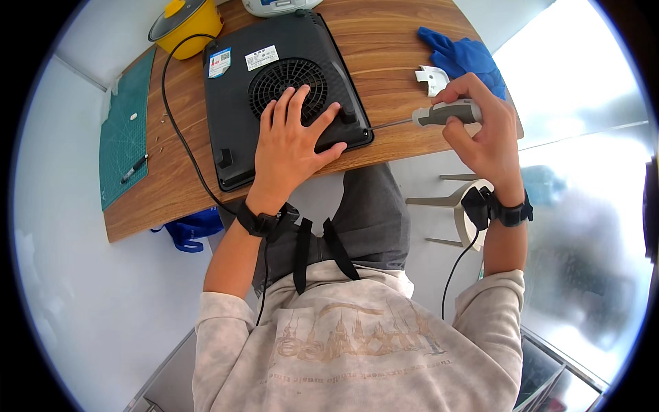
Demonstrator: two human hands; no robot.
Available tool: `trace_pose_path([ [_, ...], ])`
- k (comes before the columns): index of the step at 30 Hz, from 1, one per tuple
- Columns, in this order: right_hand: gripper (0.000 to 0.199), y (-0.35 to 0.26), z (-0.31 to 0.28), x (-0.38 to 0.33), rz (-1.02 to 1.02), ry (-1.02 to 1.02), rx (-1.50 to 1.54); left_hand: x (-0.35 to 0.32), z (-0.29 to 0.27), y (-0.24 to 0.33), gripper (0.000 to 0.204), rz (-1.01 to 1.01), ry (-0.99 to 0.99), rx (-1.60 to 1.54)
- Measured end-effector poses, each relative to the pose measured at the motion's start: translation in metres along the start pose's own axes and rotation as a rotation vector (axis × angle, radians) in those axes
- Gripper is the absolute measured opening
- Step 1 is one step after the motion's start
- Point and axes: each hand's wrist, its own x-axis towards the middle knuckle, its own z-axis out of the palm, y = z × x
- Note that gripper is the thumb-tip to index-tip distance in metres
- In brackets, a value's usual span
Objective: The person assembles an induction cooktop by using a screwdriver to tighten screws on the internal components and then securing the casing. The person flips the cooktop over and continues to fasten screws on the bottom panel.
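Wood-grain boards made up the counter (384,48), set against a pale floor; on it lay a black induction cooker (274,96) turned upside down, its round fan grille and two stickers facing up, its black cord looping off the left side toward the counter's near edge. The left hand (292,141) rested flat on the cooker's underside, fingers spread wide over the lower part of the grille — holding nothing, only pressing down. The right hand (484,130) was closed around the grey handle of a screwdriver (439,114); its thin shaft ran level to the left, the tip reaching the cooker's right edge, though whether it touched could not be told. Just above that hand lay a small white plastic piece (432,77) and, beside it, a blue glove (463,56). At the far left corner stood a yellow pot (187,24); a green cutting mat (125,134) with a black pen (134,168) on it lay along the counter's left end. Both wrists wore black bands with cables.
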Motion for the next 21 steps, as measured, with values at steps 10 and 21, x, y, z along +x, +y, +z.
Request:
trace_pose_path([
  [10, 0.019, 0.007, -0.002, 0.008, 0.014, -0.061, 0.045, 0.0, 0.0, 0.0, 0.056, 0.0, 0.002, -0.008],
  [21, 0.019, 0.015, -0.001, 0.011, -0.002, -0.074, 0.063, 0.0, 0.0, 0.0, 0.057, 0.002, 0.007, -0.002],
])
